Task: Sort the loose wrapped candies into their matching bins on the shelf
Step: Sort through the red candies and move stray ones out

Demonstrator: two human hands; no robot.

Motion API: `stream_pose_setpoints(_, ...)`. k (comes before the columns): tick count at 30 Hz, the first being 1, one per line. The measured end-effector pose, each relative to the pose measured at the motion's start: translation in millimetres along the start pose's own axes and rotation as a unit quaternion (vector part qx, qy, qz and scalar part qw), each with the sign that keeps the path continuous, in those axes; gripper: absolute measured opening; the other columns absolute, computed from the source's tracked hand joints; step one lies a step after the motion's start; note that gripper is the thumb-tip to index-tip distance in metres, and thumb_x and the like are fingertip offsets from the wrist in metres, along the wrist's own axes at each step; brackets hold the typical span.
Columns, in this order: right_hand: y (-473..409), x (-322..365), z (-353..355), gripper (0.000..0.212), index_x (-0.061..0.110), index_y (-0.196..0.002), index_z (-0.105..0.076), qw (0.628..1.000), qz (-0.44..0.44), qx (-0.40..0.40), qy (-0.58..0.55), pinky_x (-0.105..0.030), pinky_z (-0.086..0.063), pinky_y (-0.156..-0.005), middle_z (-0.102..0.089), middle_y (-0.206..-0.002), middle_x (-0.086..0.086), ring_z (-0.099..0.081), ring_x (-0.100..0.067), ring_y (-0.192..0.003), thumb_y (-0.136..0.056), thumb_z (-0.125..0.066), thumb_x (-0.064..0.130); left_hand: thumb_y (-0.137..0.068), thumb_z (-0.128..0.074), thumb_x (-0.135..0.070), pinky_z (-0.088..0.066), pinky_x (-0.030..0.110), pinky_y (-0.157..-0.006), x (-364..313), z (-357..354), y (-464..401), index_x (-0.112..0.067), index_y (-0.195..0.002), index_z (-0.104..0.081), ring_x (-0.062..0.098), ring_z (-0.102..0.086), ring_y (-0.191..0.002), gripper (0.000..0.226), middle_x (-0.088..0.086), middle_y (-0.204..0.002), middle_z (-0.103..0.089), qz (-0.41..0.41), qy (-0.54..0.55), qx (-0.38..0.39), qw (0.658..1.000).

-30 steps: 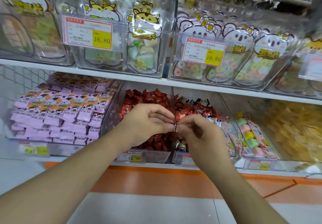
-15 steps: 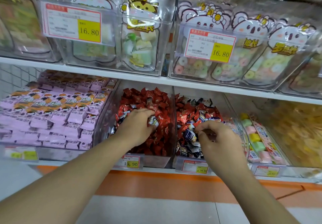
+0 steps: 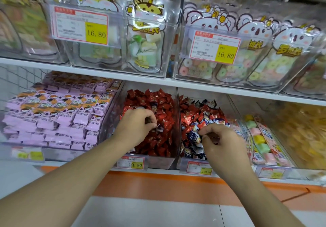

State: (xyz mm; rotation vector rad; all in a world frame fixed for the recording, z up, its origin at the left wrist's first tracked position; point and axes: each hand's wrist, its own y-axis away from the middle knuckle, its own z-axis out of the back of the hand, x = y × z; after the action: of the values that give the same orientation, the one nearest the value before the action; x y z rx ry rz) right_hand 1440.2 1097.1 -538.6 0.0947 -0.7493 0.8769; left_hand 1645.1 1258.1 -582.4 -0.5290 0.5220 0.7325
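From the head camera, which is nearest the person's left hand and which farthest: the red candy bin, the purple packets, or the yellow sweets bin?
1. Clear bin of red wrapped candies: directly under the left hand.
2. Stacked purple wrapped packets: next bin to the left.
3. Clear bin of yellow sweets: far right, beyond the right hand.

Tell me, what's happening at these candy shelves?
A person is sorting loose wrapped candies. The left hand pinches a dark-wrapped candy over the red candy bin. The right hand reaches, fingers curled, into the neighbouring mixed bin of red and blue-white candies; whether it holds one is unclear.
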Motion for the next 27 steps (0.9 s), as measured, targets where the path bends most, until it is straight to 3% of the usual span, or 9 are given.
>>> stream_pose_setpoints(4,4,6,2,0.024,0.030,-0.095,-0.073,1.000,-0.004,0.001,-0.008,-0.003,-0.042,-0.061,-0.068,-0.089,0.016,-0.061,0.003,-0.075,-0.095,-0.061,0.009,-0.090,-0.079,-0.019,-0.051,0.012,-0.078,0,10,6,-0.030,-0.088,-0.077,-0.004,-0.064,-0.084,0.011,-0.017,-0.087,-0.071,0.002,0.000,0.019,1.000)
stream_pose_setpoints(8,8,10,1,0.024,0.029,-0.094,-0.073,1.000,0.007,0.003,-0.020,-0.003,-0.043,-0.064,-0.069,-0.094,0.017,-0.063,0.004,-0.085,-0.095,-0.061,0.008,-0.089,-0.080,-0.030,-0.043,0.024,-0.107,1,7,8,-0.032,-0.121,-0.074,0.008,-0.058,-0.122,0.033,-0.013,-0.128,-0.067,-0.003,-0.036,0.085,0.996)
stream_pose_setpoints(10,8,10,0,0.025,0.028,-0.095,-0.073,1.000,0.014,0.009,-0.016,-0.002,-0.041,-0.066,-0.068,-0.095,0.017,-0.062,0.003,-0.089,-0.095,-0.060,0.007,-0.086,-0.081,-0.039,-0.042,0.033,-0.111,2,2,6,-0.032,-0.126,-0.071,0.012,-0.053,-0.128,0.042,-0.012,-0.131,-0.065,-0.012,-0.039,0.104,0.994)
stream_pose_setpoints(13,9,8,-1,0.026,0.029,-0.095,-0.073,1.000,0.013,0.015,-0.012,0.000,-0.041,-0.067,-0.069,-0.098,0.017,-0.061,0.005,-0.091,-0.095,-0.059,0.007,-0.084,-0.080,-0.050,-0.048,0.039,-0.103,3,-5,1,-0.036,-0.124,-0.071,0.012,-0.055,-0.119,0.044,-0.014,-0.121,-0.066,-0.028,-0.054,0.098,0.993)
stream_pose_setpoints(15,8,7,-2,0.026,0.029,-0.095,-0.073,1.000,0.010,0.018,-0.012,0.000,-0.041,-0.067,-0.069,-0.100,0.016,-0.062,0.005,-0.092,-0.095,-0.059,0.007,-0.085,-0.080,-0.047,-0.051,0.040,-0.097,2,-9,-1,-0.036,-0.116,-0.074,0.013,-0.057,-0.112,0.034,-0.014,-0.113,-0.068,-0.041,-0.070,0.077,0.994)
stream_pose_setpoints(21,5,8,-3,0.026,0.029,-0.095,-0.072,0.999,0.013,0.026,-0.012,0.002,-0.041,-0.067,-0.068,-0.100,0.016,-0.061,0.005,-0.092,-0.096,-0.059,0.007,-0.093,-0.074,-0.034,-0.053,0.031,-0.075,-5,-5,1,-0.034,-0.096,-0.075,0.009,-0.063,-0.093,0.004,-0.015,-0.096,-0.069,-0.052,-0.080,0.028,0.995)
stream_pose_setpoints(24,7,10,-5,0.025,0.029,-0.097,-0.072,0.999,0.019,0.026,-0.018,-0.002,-0.041,-0.069,-0.069,-0.100,0.015,-0.062,0.001,-0.092,-0.097,-0.059,0.007,-0.094,-0.073,-0.032,-0.053,0.021,-0.073,-10,9,6,-0.033,-0.095,-0.077,-0.002,-0.065,-0.084,0.003,-0.019,-0.088,-0.071,-0.010,-0.002,0.011,1.000)
stream_pose_setpoints(27,8,18,-5,0.023,0.029,-0.106,-0.072,0.998,0.045,0.025,-0.030,-0.009,-0.043,-0.078,-0.068,-0.104,0.016,-0.061,0.002,-0.096,-0.096,-0.063,0.009,-0.093,-0.076,-0.031,-0.049,0.014,-0.080,-20,25,13,-0.033,-0.094,-0.077,-0.005,-0.066,-0.089,0.003,-0.019,-0.089,-0.073,0.026,0.099,0.006,0.995)
